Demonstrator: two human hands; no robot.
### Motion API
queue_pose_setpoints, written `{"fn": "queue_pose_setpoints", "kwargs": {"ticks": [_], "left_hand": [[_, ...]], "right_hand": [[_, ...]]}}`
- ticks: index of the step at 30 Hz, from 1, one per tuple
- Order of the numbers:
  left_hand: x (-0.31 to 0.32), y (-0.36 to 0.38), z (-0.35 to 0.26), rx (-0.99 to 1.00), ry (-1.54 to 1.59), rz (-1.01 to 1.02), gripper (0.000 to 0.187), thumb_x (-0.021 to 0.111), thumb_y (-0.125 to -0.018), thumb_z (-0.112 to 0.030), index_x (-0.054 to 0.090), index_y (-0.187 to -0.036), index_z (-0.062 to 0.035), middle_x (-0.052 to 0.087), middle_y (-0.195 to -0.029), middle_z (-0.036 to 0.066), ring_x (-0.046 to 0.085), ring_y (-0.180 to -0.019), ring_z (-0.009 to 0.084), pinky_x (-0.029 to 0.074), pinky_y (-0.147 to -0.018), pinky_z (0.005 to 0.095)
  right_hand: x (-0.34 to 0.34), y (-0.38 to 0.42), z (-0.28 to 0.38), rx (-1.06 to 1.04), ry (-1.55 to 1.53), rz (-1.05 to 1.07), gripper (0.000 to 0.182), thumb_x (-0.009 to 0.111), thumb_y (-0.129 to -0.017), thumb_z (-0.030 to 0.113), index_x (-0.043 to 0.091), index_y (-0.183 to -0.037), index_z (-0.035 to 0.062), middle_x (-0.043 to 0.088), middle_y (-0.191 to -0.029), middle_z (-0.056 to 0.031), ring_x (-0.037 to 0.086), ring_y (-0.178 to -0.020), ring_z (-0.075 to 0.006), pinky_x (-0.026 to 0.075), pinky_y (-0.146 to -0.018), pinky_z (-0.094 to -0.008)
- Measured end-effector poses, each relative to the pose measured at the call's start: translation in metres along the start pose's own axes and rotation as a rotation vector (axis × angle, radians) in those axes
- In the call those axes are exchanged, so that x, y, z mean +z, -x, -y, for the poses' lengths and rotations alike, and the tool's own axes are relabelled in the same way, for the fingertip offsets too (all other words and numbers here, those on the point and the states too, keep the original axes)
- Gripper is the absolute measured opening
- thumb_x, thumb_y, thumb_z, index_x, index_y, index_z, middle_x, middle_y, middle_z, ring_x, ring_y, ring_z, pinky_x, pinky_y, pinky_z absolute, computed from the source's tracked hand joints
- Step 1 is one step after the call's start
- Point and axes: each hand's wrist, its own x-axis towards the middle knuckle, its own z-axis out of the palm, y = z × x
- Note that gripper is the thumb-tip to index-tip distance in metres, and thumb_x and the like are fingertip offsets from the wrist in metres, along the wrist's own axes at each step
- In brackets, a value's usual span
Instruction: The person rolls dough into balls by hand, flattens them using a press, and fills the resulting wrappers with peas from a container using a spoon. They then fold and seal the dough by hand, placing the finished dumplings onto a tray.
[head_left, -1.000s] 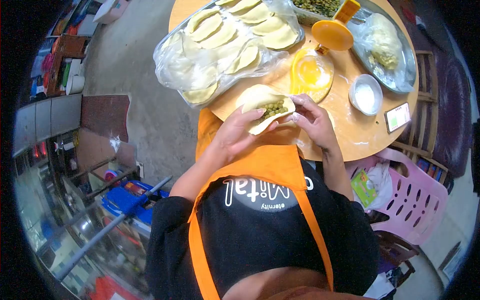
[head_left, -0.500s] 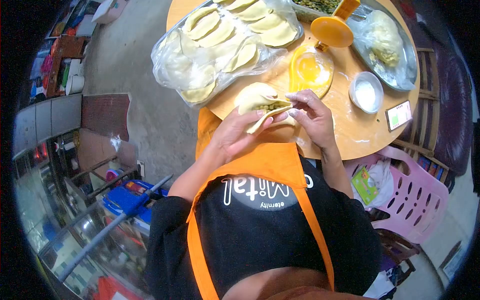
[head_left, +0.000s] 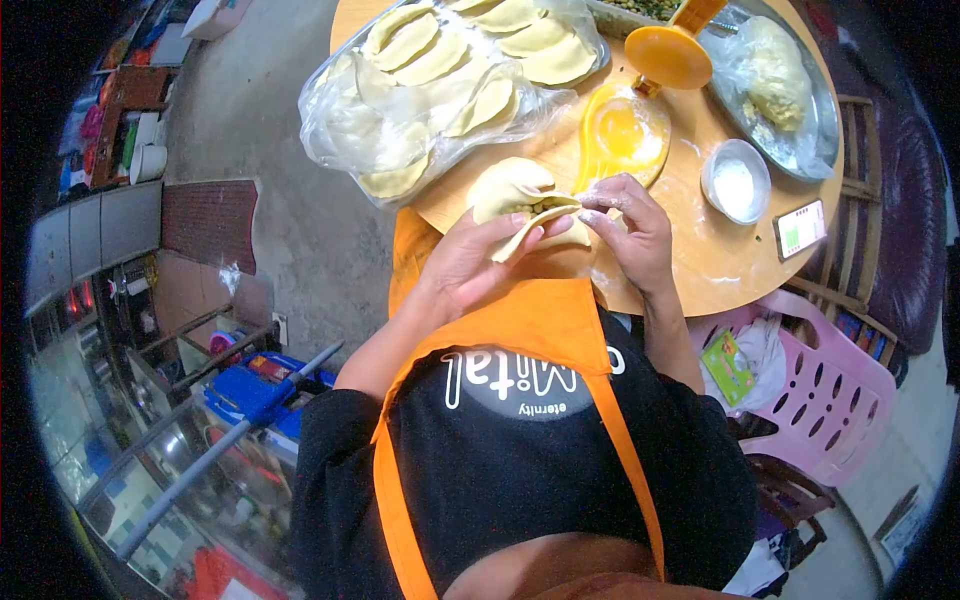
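A dumpling (head_left: pixel 512 186) with a folded dough wrapper lies across my left hand (head_left: pixel 478 252), whose thumb and fingers grip it from below and the side. Between its edges a little green filling shows. My right hand (head_left: pixel 630 225) pinches the right end of the dough edge between floury thumb and fingers. Just beyond the hands lies an orange dumpling press (head_left: pixel 625 130), unfolded, with its round lid (head_left: pixel 668 57) raised and flour on its plate. Up and to the left, several shaped dumplings (head_left: pixel 432 60) rest on a plastic-covered tray (head_left: pixel 375 205).
The round wooden table (head_left: pixel 715 270) carries a bowl of flour (head_left: pixel 736 182), a phone (head_left: pixel 800 230), a metal tray (head_left: pixel 822 110) with bagged dough (head_left: pixel 770 80), and a container of green filling (head_left: pixel 640 8). A pink chair (head_left: pixel 825 400) stands at the right.
The gap along the dumpling's edge looks narrower, with less filling showing. Both hands keep their hold, and the view has shifted slightly.
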Motion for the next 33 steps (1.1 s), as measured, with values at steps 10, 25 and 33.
{"fn": "queue_pose_setpoints", "kwargs": {"ticks": [10,25,33], "left_hand": [[-0.0004,-0.0005,0.0017,0.009,-0.003,0.001,0.047,0.059,-0.087,0.007,0.046,-0.131,0.0015,0.054,-0.129,0.021,0.059,-0.117,0.0393,0.057,-0.090,0.0288],[-0.0006,-0.0017,0.0026,0.004,0.016,0.005,0.046,0.059,-0.086,0.009,0.047,-0.130,0.0015,0.054,-0.129,0.021,0.059,-0.118,0.0397,0.057,-0.089,0.0280],[0.0013,-0.0009,0.0019,0.001,0.010,-0.011,0.048,0.058,-0.086,0.010,0.046,-0.131,0.0015,0.053,-0.128,0.022,0.059,-0.117,0.0401,0.058,-0.089,0.0285]], "right_hand": [[0.0009,-0.0008,0.0004,-0.044,0.025,-0.009,0.016,0.073,-0.079,-0.003,0.071,-0.094,0.0007,0.065,-0.091,-0.0087,0.062,-0.082,-0.0176,0.049,-0.073,-0.0276],[0.0041,0.0006,0.0020,-0.040,0.028,-0.051,0.012,0.073,-0.079,-0.002,0.071,-0.091,0.0005,0.066,-0.089,-0.0088,0.063,-0.084,-0.0183,0.049,-0.075,-0.0279],[0.0065,0.0036,-0.0022,-0.045,0.055,-0.090,0.011,0.073,-0.079,-0.003,0.071,-0.089,0.0001,0.067,-0.090,-0.0092,0.065,-0.084,-0.0196,0.050,-0.076,-0.0283]]}}
